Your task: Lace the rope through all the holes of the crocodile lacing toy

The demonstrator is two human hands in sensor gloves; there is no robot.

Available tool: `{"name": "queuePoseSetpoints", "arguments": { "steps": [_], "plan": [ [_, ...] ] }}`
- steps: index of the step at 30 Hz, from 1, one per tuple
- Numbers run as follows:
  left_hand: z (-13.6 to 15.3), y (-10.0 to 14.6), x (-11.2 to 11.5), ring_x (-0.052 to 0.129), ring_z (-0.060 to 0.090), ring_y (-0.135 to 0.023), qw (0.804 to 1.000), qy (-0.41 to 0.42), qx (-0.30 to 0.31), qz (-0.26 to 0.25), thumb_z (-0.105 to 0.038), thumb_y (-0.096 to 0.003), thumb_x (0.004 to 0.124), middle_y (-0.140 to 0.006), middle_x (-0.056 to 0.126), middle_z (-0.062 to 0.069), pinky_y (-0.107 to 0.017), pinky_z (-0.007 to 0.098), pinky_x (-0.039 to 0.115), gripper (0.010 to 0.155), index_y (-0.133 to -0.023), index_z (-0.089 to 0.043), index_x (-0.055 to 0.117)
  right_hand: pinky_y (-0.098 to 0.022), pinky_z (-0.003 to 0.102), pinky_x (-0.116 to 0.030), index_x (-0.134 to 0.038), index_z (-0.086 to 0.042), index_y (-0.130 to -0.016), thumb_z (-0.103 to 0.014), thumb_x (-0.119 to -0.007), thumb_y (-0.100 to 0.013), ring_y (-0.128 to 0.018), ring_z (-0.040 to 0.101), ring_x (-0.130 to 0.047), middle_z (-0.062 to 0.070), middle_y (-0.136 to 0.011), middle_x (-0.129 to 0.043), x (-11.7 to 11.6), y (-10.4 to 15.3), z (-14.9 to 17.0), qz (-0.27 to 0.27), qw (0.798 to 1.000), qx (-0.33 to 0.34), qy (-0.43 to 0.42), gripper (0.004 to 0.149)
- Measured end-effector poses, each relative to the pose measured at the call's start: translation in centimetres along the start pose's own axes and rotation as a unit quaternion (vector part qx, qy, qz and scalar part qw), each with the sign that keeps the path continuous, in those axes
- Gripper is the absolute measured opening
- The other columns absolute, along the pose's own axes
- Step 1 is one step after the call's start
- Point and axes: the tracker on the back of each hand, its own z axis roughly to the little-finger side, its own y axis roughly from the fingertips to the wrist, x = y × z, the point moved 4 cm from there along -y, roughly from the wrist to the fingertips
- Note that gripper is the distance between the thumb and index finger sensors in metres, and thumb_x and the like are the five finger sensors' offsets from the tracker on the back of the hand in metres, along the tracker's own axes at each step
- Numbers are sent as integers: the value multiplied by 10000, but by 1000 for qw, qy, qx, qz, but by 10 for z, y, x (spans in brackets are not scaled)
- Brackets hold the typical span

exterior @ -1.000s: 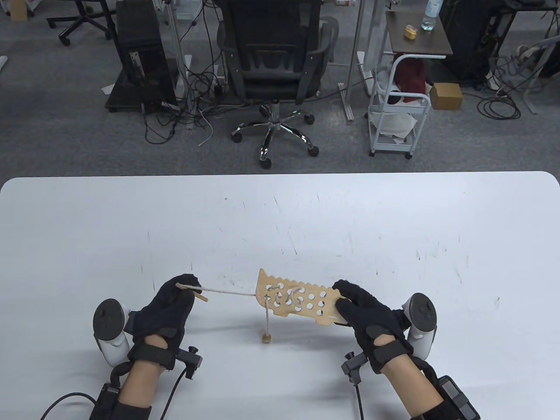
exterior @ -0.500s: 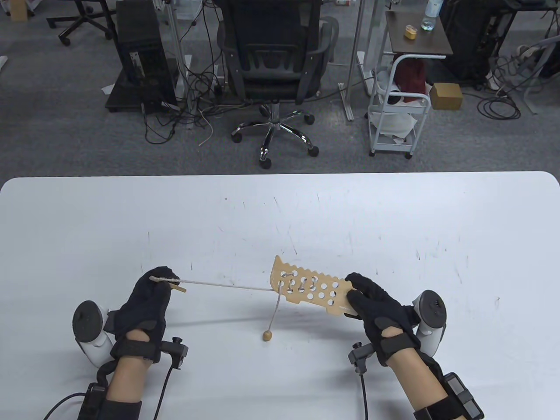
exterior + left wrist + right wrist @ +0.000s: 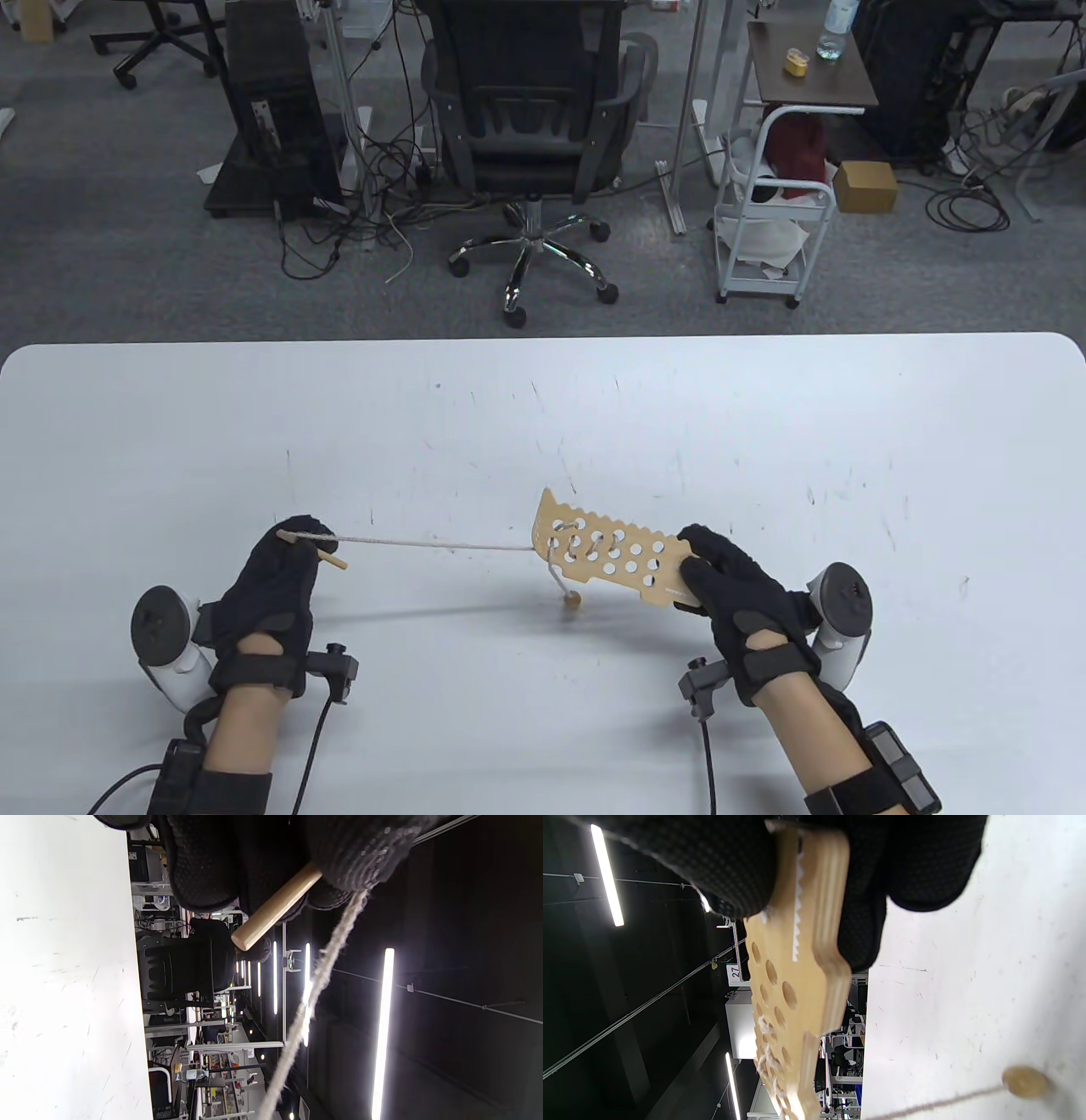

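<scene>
We see a white worktop (image 3: 764, 407), an office chair (image 3: 530, 127) beyond. Our left hand (image 3: 276, 577) pinches the rope (image 3: 433, 544) and its wooden needle (image 3: 331, 558); our right hand (image 3: 734, 586) clasps the crocodile board (image 3: 607, 552) near the worktop's near edge.

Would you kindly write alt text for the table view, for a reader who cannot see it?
Two gloved hands stretch a rope taut above a white table: the left hand pinches the rope's wooden needle, while the right hand grips one end of a wooden crocodile lacing toy. The rope's short tail hangs from the toy, ending in a bead. An office chair stands beyond.
</scene>
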Motion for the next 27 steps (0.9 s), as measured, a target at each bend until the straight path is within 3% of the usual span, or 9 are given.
{"name": "queuePoseSetpoints", "arguments": {
  "steps": [8, 18, 22, 27],
  "plan": [
    [-2, 2, 17, 930, 280, -770, 998, -48, 5, 28, -380, -420, 843, -748, 972, -39, -736, 592, 564, 644, -1027, -371, 629, -456, 464, -809, -739, -87, -912, -253, -868, -443, -584, 291, -1045, 115, -776, -963, -11, 6, -3, -22, 1000, 8, -4, 514],
    [-7, 6, 35, 1050, 244, -692, 991, -116, 28, 55, -460, -379, 895, -659, 1105, -55, -711, 540, 657, 440, -804, -350, 927, -454, 463, -811, -741, -87, -911, -256, -867, -445, -581, 289, -1047, 114, -773, -966, -32, 15, -7, -65, 998, 16, -7, 511],
    [-4, 7, 46, 982, 245, -691, 989, -125, 25, 76, -480, -376, 894, -670, 1023, -68, -719, 548, 627, 422, -784, -382, 939, -454, 460, -812, -742, -87, -910, -259, -868, -444, -579, 286, -1049, 114, -772, -967, -41, 19, -8, -82, 996, 19, -5, 512],
    [1, 9, 64, 972, 257, -720, 986, -104, 16, 126, -403, -392, 876, -715, 1002, -51, -714, 562, 639, 422, -813, -371, 898, -453, 461, -812, -742, -87, -909, -259, -867, -446, -577, 288, -1049, 113, -771, -968, -50, 23, -8, -101, 995, 21, -4, 509]
  ]
}}
